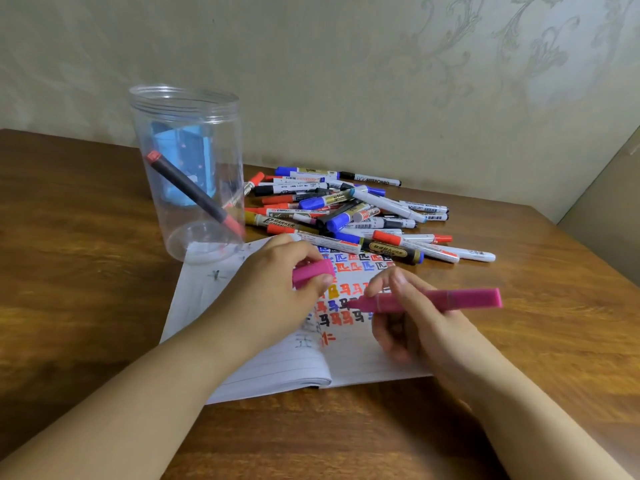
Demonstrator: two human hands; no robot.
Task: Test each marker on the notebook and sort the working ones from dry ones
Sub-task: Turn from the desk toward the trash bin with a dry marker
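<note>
One jar [188, 168], one notebook [363, 355], two hands (one pink marker [429, 301]).

An open notebook [277, 368] lies on the table [86, 278], near its front edge. Behind the notebook, toward the wall [346, 81], a heap of markers [349, 213] sprawls, its nearest ones overlapping the page's far edge. A jar [188, 171] stands upright at the notebook's far left corner (one marker [194, 192] leans inside it). Over the page, the left hand [277, 289] holds a cap [311, 271], left of the uncapped marker [433, 301] in the right hand [415, 323].
</note>
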